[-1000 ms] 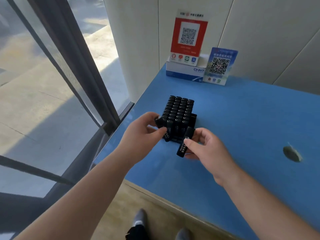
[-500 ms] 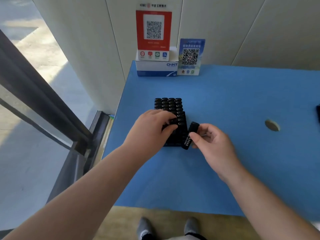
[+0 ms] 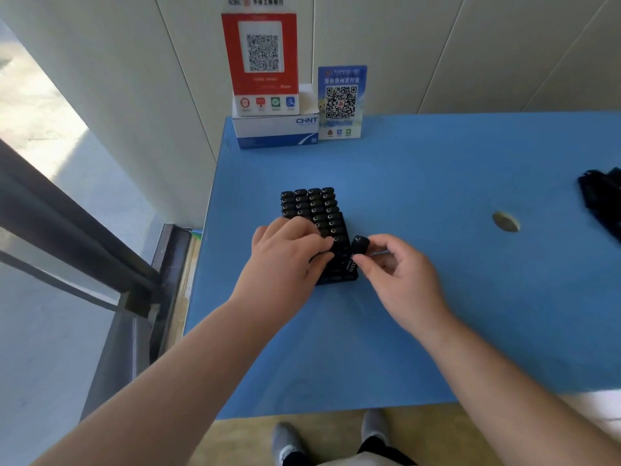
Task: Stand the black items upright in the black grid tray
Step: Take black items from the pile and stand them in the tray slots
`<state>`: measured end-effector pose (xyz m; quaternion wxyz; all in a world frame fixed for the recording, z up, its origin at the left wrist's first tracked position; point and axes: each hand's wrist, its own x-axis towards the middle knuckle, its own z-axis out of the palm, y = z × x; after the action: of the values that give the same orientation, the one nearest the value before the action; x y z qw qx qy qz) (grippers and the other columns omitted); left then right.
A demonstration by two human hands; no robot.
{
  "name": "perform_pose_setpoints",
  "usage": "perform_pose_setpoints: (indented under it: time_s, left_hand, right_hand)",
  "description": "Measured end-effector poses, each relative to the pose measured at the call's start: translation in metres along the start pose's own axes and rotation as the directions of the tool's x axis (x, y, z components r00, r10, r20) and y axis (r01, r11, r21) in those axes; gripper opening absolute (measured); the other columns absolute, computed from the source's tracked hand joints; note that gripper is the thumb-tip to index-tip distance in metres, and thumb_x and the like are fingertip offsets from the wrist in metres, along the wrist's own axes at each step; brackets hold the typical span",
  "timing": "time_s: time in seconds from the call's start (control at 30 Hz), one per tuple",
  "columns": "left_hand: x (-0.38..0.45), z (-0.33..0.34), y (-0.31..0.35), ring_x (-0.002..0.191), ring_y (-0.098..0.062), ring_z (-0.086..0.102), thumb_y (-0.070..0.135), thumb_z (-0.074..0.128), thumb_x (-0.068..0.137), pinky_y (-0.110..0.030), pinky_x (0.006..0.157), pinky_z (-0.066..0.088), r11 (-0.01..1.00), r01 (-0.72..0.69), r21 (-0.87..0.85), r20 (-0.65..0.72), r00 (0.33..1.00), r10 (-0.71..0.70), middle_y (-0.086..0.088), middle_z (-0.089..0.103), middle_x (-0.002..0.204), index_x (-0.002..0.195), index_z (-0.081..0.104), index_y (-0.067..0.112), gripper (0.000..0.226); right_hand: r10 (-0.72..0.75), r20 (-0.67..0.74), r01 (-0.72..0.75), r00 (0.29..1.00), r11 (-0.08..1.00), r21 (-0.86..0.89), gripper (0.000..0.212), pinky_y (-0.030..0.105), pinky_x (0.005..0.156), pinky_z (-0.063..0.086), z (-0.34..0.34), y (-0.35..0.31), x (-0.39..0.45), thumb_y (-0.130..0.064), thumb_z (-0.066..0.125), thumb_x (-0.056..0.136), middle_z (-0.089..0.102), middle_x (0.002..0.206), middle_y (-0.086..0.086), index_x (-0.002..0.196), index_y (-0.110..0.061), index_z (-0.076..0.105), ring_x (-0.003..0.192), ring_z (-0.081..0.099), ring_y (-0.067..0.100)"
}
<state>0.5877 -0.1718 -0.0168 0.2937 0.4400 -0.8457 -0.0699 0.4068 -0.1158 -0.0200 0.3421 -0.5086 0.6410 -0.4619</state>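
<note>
While the left hand (image 3: 289, 253) rests curled fingers on the black items (image 3: 311, 205) filling the grid tray (image 3: 339, 279), behind it sits a white box (image 3: 275, 129) marked CHNT; the right hand (image 3: 400, 280) pinches one black item (image 3: 357, 252) beside the tray.

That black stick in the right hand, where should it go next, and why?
Probably up and left, over the grid tray, then down into a free slot near the front. The right hand pinches the black stick just beside the tray's right edge, outside it. The left hand covers the front rows, so which slot is free is hidden.
</note>
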Motion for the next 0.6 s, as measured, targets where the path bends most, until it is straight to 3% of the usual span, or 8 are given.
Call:
perform_pose_setpoints:
  time_s: [0.13,0.4,0.5,0.6]
  left_hand:
    - [-0.001,0.002,-0.001,0.087,-0.023,0.055,0.03,0.066,0.086,-0.037,0.078,0.04,0.999,-0.032,0.029,-0.013,0.999,0.032,0.007,0.06,0.093,0.089,0.075,0.024,0.011]
    - [-0.004,0.006,-0.007,0.092,-0.016,0.051,0.028,0.07,0.083,-0.026,0.085,0.03,1.0,-0.004,-0.027,-0.052,0.999,0.003,0.008,0.062,0.097,0.094,0.073,0.022,0.013]
    - [-0.006,0.005,-0.009,0.093,-0.015,0.053,0.026,0.071,0.083,-0.026,0.087,0.033,0.998,0.001,-0.064,-0.055,0.998,-0.005,0.009,0.063,0.098,0.092,0.073,0.021,0.01]
    - [-0.006,0.003,-0.009,0.093,-0.016,0.054,0.024,0.072,0.082,-0.03,0.088,0.038,0.998,0.003,-0.066,-0.035,0.999,-0.005,0.008,0.063,0.099,0.092,0.073,0.021,0.011]
  right_hand:
    - [-0.017,0.025,0.017,1.0,0.999,0.033,0.026,0.008,0.072,0.047,0.002,0.001,0.004,-0.008,0.071,0.09,0.073,0.087,-0.018,0.089,-0.034,0.068,0.081,0.07,0.002]
    - [-0.061,0.062,0.064,0.996,0.997,-0.041,0.034,0.014,0.076,0.051,0.007,0.008,0.015,-0.006,0.074,0.088,0.074,0.088,-0.017,0.086,-0.04,0.068,0.082,0.071,0.004]
    - [-0.1,0.071,0.107,0.992,0.99,-0.088,0.026,0.022,0.08,0.055,0.009,0.012,0.016,-0.006,0.076,0.085,0.075,0.089,-0.012,0.091,-0.031,0.073,0.084,0.071,0.006]
    - [-0.131,0.079,0.144,0.988,0.972,-0.185,0.018,0.02,0.078,0.053,0.01,0.015,0.018,-0.007,0.076,0.085,0.073,0.089,-0.012,0.096,-0.022,0.075,0.082,0.069,0.004]
